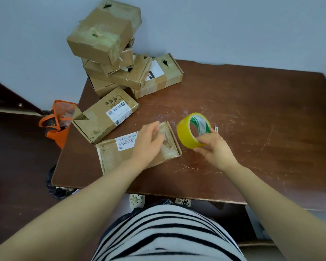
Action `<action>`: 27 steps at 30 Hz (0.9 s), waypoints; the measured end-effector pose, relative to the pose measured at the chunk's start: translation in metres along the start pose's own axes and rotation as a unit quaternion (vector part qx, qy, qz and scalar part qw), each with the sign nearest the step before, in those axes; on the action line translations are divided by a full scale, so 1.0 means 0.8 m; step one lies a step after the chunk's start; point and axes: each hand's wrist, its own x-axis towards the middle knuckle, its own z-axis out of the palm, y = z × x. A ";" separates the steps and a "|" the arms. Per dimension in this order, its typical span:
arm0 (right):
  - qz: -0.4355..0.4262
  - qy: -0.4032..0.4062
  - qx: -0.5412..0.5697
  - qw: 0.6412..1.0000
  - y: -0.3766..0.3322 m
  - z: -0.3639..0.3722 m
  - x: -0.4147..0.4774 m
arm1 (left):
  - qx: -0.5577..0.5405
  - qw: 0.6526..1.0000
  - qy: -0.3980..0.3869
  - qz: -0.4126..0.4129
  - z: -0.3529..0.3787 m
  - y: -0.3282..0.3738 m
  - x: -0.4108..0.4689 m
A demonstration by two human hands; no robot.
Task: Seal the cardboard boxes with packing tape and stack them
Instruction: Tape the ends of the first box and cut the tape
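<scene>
On the floor at the far left we see an orange bag [54, 122] beside the table's edge, and nearer to us a black bag [52, 182] tucked under the table's corner. On the brown table [252, 110] itself, at its far left corner, stands a pile of boxes [105, 40], taped and leaning, several high; in front of the pile lies a labelled box [105, 117], flat, one end flap standing open toward the orange bag. Just beside it, closer to us, lies the front box [117, 157], flat on the table with a barcode label on top and clear tape across its right end. The left hand [149, 142] rests on that right end, palm down, fingers stretched loosely over the tape and clasping nothing, though we find them blurred. Right of the front box, and apart from it, the yellow tape roll [191, 130] is held on edge above the table; the right hand [215, 146] grips its near rim, fingers and thumb curled around the band. Lowest in view we see a striped top [167, 234].
</scene>
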 end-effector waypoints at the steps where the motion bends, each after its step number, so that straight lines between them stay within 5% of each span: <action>1: -0.020 -0.004 0.021 1.000 -0.002 0.000 -0.001 | -0.046 0.999 0.006 -0.018 0.000 0.011 0.005; 7: 0.010 -0.043 0.168 0.985 -0.027 -0.003 -0.007 | -0.117 0.992 -0.041 0.019 -0.003 0.048 0.018; 16: 0.119 -0.102 0.382 0.911 -0.041 -0.041 -0.025 | -0.075 0.990 -0.054 0.105 0.001 0.071 0.017; 21: 0.137 -0.053 0.430 0.891 -0.047 -0.059 -0.028 | 0.032 0.989 -0.074 0.121 -0.004 0.086 0.043; 27: 0.142 0.001 0.453 0.880 -0.068 -0.064 0.000 | 0.037 0.988 -0.111 0.099 -0.035 0.115 0.067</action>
